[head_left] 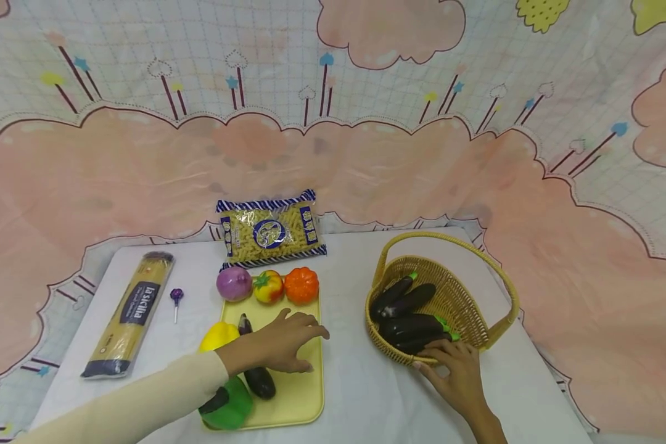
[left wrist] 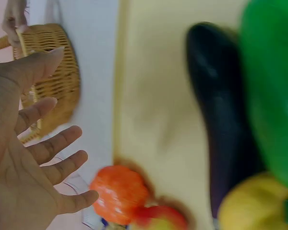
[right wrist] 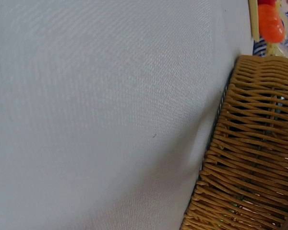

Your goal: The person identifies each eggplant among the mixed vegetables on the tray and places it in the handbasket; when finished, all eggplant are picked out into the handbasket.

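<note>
My left hand (head_left: 288, 342) hovers over the yellow tray (head_left: 294, 410) with its fingers spread and nothing in it; the left wrist view shows its bare palm (left wrist: 19, 177). Below that hand on the tray lies a dark eggplant (head_left: 261, 382), partly covered by the wrist, beside a green pepper (head_left: 235, 407) and a yellow pepper (head_left: 219, 336). On the right, my right hand (head_left: 457, 373) grips the near rim of the wicker basket (head_left: 449, 283), thumb outside and fingers over the edge. Several eggplants (head_left: 407, 327) lie inside the basket.
Along the tray's far end sit a purple onion (head_left: 234, 283), a red-yellow tomato (head_left: 268, 287) and an orange pumpkin (head_left: 301, 285). Behind them lies a pasta bag (head_left: 272, 231). A spaghetti pack (head_left: 130, 314) and a purple lollipop (head_left: 176, 296) are at the left. The basket's tall handle (head_left: 449, 235) arches upward.
</note>
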{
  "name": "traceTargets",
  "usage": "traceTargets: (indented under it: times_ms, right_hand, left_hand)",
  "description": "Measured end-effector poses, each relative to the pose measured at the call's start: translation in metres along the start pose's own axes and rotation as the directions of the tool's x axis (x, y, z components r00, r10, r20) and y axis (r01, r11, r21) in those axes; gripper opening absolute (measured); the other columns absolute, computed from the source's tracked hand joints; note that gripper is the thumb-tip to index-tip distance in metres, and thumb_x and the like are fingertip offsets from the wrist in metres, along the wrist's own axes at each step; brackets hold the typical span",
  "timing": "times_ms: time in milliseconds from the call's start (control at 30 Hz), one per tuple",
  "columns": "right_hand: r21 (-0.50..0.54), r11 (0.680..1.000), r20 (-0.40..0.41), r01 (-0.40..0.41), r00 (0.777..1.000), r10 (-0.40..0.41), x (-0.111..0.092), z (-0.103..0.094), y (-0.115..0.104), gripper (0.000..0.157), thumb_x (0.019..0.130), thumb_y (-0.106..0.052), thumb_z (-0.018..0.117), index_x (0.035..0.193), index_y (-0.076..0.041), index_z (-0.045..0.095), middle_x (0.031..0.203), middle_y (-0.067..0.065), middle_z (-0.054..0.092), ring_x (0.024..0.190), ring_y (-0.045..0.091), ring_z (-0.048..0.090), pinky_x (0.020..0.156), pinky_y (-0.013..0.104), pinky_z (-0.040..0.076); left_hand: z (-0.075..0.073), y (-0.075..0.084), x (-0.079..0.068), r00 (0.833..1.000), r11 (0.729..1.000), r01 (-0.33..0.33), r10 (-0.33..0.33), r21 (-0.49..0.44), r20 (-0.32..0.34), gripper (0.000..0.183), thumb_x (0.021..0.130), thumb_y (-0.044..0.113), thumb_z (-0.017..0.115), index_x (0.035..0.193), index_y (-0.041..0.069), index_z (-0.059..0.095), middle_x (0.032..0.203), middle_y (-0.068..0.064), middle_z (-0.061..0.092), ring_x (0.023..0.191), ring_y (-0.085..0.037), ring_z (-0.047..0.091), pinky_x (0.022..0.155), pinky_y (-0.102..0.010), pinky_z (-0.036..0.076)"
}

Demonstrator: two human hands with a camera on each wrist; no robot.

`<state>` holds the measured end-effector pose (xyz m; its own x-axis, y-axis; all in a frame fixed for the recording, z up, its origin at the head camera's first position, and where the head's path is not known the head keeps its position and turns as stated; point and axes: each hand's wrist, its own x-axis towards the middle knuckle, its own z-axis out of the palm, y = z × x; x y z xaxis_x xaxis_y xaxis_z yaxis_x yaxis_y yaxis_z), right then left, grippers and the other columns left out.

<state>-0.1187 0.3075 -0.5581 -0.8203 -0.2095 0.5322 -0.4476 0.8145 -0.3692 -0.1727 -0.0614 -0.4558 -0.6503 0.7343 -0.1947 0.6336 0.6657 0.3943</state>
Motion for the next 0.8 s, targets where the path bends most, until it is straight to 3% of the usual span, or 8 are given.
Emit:
traceTargets:
  times_ms: [267, 567, 800]
  right_hand:
    - [-0.002, 1.0, 0.001, 0.01, 1.0, -0.01, -0.001, 0.001, 0.001, 0.019, 0.069, -0.031, 0.087, 0.082, -0.022, 0.076, 0.092, -0.004, 0.07, 0.083, 0.016, 0.055, 0.085, 0.042, 0.033]
    - [-0.006, 1.0, 0.001, 0.004, 1.0, -0.004, 0.0, 0.0, 0.0, 0.02, 0.068, -0.03, 0.087, 0.082, -0.021, 0.076, 0.092, -0.003, 0.07, 0.083, 0.015, 0.054, 0.085, 0.041, 0.033]
    - [-0.006, 1.0, 0.005, -0.004, 1.0, 0.004, 0.0, -0.001, -0.001, 0.02, 0.069, -0.03, 0.087, 0.082, -0.021, 0.076, 0.092, -0.004, 0.07, 0.082, 0.016, 0.054, 0.085, 0.041, 0.033]
  left_hand:
    - [0.01, -0.016, -0.023, 0.991, 0.995, 0.099, -0.1, 0.015, 0.093, 0.066, 0.073, 0.032, 0.086, 0.131, 0.02, 0.057, 0.131, -0.008, 0.053, 0.13, -0.032, 0.043, 0.107, -0.071, 0.021]
    - [0.014, -0.024, -0.035, 0.979, 0.99, 0.136, -0.142, 0.047, 0.144, 0.069, 0.065, 0.032, 0.091, 0.126, 0.02, 0.06, 0.13, -0.009, 0.054, 0.127, -0.031, 0.045, 0.106, -0.072, 0.022]
    - [0.013, -0.025, -0.038, 0.971, 0.984, 0.134, -0.155, 0.118, 0.183, 0.064, 0.061, 0.019, 0.091, 0.118, 0.022, 0.063, 0.117, -0.005, 0.057, 0.118, -0.029, 0.05, 0.104, -0.07, 0.028]
